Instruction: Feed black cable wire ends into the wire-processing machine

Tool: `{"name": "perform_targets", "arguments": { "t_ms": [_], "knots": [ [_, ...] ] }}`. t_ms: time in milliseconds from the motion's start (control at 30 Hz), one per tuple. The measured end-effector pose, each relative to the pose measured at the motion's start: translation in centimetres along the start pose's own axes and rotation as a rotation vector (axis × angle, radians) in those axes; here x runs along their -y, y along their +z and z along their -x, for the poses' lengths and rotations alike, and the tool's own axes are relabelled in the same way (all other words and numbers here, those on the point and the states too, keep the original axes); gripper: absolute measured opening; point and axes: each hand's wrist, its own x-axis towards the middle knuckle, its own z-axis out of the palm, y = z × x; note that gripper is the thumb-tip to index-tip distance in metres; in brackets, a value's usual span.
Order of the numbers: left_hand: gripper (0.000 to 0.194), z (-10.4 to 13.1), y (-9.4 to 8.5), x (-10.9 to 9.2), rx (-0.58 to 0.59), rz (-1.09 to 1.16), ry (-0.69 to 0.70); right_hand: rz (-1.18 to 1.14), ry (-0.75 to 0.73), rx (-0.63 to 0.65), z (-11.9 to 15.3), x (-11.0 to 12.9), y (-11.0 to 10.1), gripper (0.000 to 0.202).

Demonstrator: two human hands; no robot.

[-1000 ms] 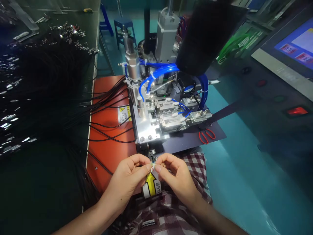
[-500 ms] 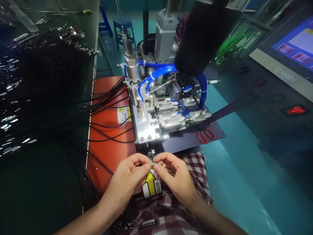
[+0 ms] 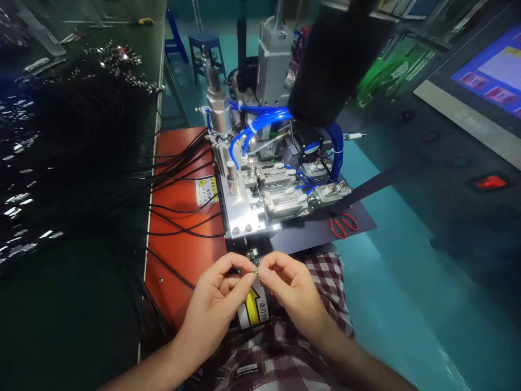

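Both hands meet at the lower middle, in front of the metal machine [image 3: 280, 201]. My left hand [image 3: 222, 293] pinches thumb and forefinger on small thin wire ends [image 3: 256, 271]. From the right, my right hand [image 3: 293, 293] pinches the same tiny wire ends, its fingertips almost touching the left ones. Most of the wires is hidden by the fingers. Just beyond the fingertips is a small dark fixture [image 3: 253, 254] at the machine's front. Below the hands shows a white label with a yellow arrow [image 3: 253, 310].
Black cables [image 3: 179, 163] cross the red plate [image 3: 179, 266] at the left, beside a dark heap of cables [image 3: 73, 141]. Red-handled scissors [image 3: 344, 226] lie on the dark plate at right. A black cylinder [image 3: 334, 65] hangs above; a screen [image 3: 492, 76] stands at upper right.
My fingertips have shifted slightly and closed more tightly round the wires, so less of them shows. My right hand has moved slightly up. The machine and cables look unchanged.
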Motion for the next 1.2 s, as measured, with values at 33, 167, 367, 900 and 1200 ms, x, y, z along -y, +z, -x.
{"name": "perform_targets", "arguments": {
  "t_ms": [33, 167, 367, 900, 1200],
  "knots": [
    [0.016, 0.0, 0.0, -0.1, 0.010, -0.020, 0.016, -0.045, 0.018, 0.019, -0.1, 0.0, -0.1, 0.016],
    [0.014, -0.3, -0.2, -0.2, 0.040, -0.068, 0.070, -0.094, 0.015, 0.064, 0.0, -0.1, -0.3, 0.017],
    [0.012, -0.7, -0.8, 0.3, 0.116, 0.033, 0.025, -0.064, 0.000, 0.100, 0.0, 0.1, -0.4, 0.017],
    [0.014, -1.8, -2.7, 0.8, -0.074, -0.887, 0.581, 0.104, 0.016, 0.098, -3.9, -1.0, -2.4, 0.014],
    [0.032, -2.4, -3.6, 1.3, -0.034, -1.245, 0.753, 0.123, 0.076, 0.119, -5.0, -1.6, -2.5, 0.015]
  ]
}}
